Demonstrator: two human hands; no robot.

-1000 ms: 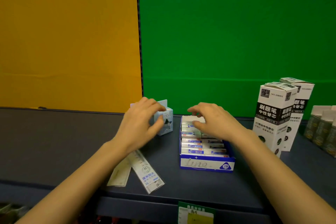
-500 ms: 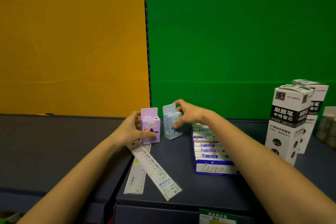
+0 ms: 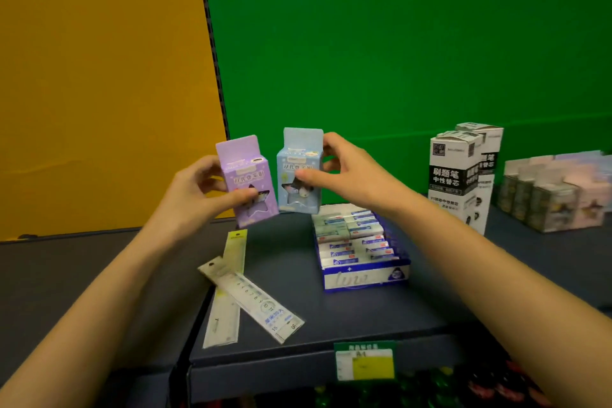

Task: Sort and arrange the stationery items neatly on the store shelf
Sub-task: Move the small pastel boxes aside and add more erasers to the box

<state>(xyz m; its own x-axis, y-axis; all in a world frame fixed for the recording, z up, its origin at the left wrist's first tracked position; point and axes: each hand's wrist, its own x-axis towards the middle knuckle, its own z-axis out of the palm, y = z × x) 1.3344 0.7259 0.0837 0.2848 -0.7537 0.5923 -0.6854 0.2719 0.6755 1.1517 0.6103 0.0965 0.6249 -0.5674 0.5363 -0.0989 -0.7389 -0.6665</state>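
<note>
While aloft, purple box [image 3: 245, 173], blue box [image 3: 292, 163] in hands [image 3: 195, 199] [image 3: 351, 175]

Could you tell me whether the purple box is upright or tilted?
Tilted: the purple box, gripped by the left hand, has its top leaning left.

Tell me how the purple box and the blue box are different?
The purple box leans sideways; the blue box is nearly upright. The left hand holds the purple box, the right hand the blue box. Both are small cartons with a top tab and a star window.
</note>
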